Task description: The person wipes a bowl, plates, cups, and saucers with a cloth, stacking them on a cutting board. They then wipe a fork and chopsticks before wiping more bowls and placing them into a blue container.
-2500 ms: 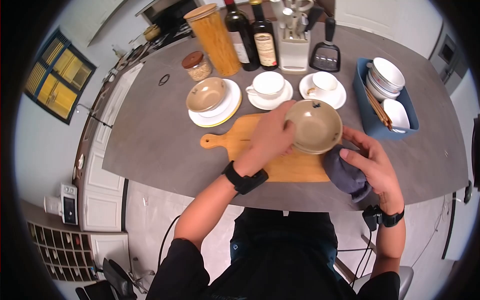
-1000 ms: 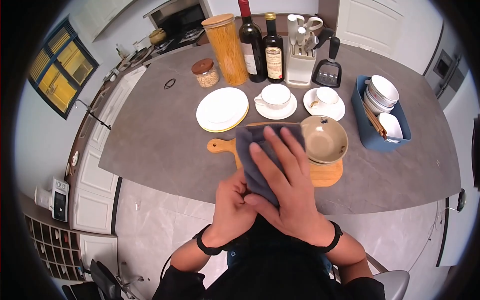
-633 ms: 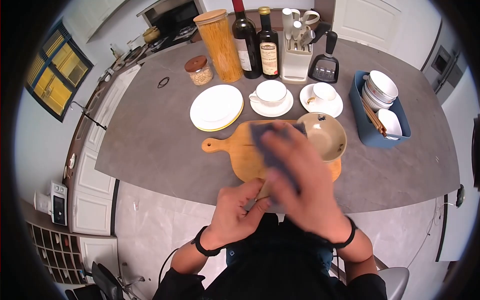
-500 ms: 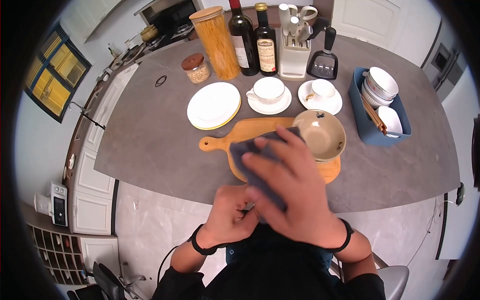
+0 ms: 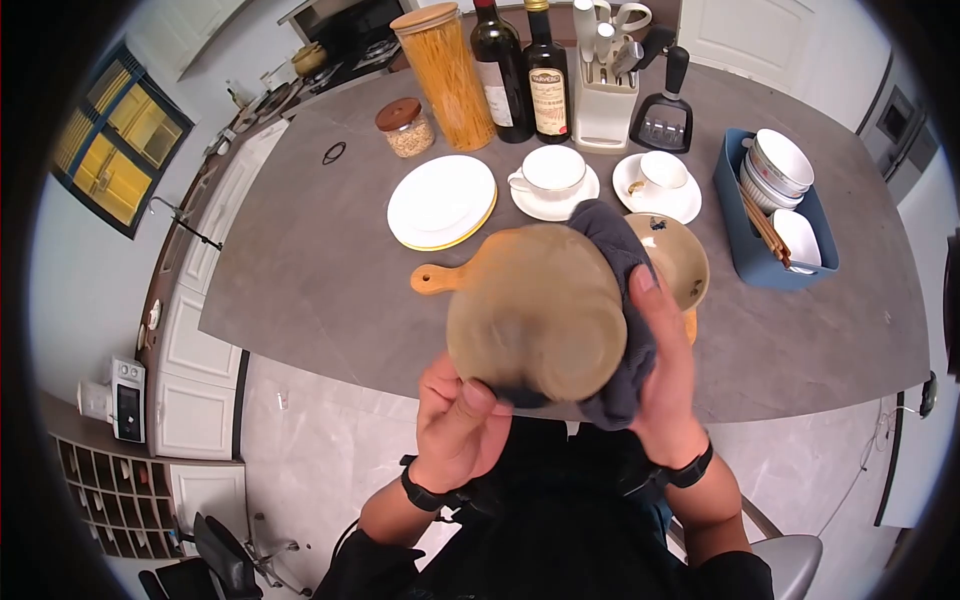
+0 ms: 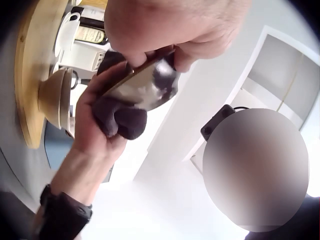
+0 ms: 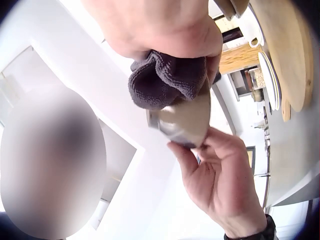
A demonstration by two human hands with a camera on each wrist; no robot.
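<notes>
A beige bowl (image 5: 535, 310) is held up over the wooden cutting board (image 5: 437, 279), tilted with a broad beige face toward the head camera. My left hand (image 5: 460, 425) pinches its lower left rim between thumb and fingers. On its right side my right hand (image 5: 670, 370) grips it through a dark grey cloth (image 5: 618, 330). In the right wrist view the cloth (image 7: 170, 80) is bunched under my right hand (image 7: 160, 25), against the bowl (image 7: 187, 117). Another beige bowl (image 5: 675, 255) rests on the board's right part, partly behind the cloth.
White plates (image 5: 442, 200) lie at the left, with two cups on saucers (image 5: 555, 205) beyond the board. A blue bin (image 5: 770, 258) of bowls and chopsticks stands at the right. Along the back are a pasta jar (image 5: 450, 85), bottles, a knife block (image 5: 603, 115) and a spatula.
The held bowl has come up into clear view, its broad face turned to the head camera. My right hand has shifted with the cloth from above the bowl to its right side.
</notes>
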